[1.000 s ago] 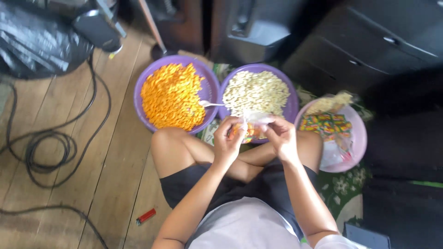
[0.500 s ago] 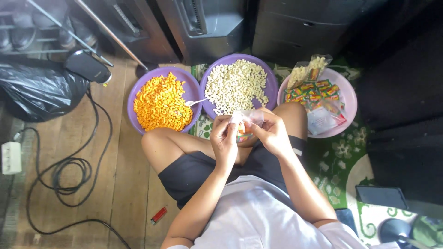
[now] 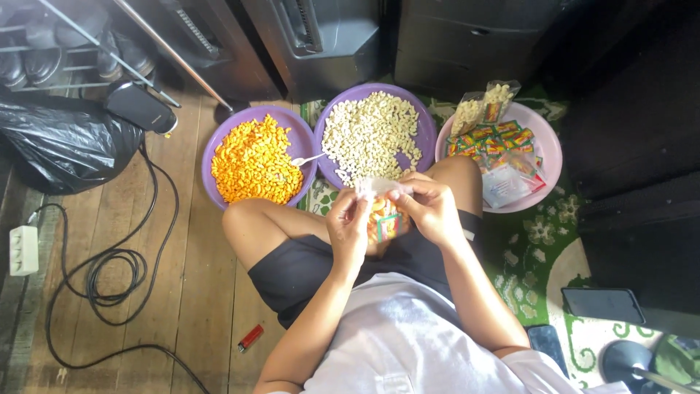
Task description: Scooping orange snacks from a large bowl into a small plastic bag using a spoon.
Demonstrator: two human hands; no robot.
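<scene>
I sit cross-legged on the floor. My left hand (image 3: 348, 228) and my right hand (image 3: 429, 208) together hold a small clear plastic bag (image 3: 381, 211) with orange snacks and a coloured label inside, pinching its top edge between my knees. Just beyond my hands stand a purple bowl (image 3: 218, 140) of orange snacks with a white spoon (image 3: 308, 158) on its rim, and a purple bowl (image 3: 423, 117) of pale snacks. A pink bowl (image 3: 548, 149) at the right holds coloured labels and two filled packets (image 3: 482, 106).
A black rubbish bag (image 3: 65, 142), a coiled black cable (image 3: 109, 273) and a white power strip (image 3: 23, 249) lie on the wooden floor at left. A red lighter (image 3: 250, 337) lies near my thigh. Dark cabinets stand ahead. Two phones (image 3: 602, 304) rest on the green patterned rug.
The view has swung to the right and down; the bowls appear shifted in the picture. Both hands stay on the small bag, working its top edge.
</scene>
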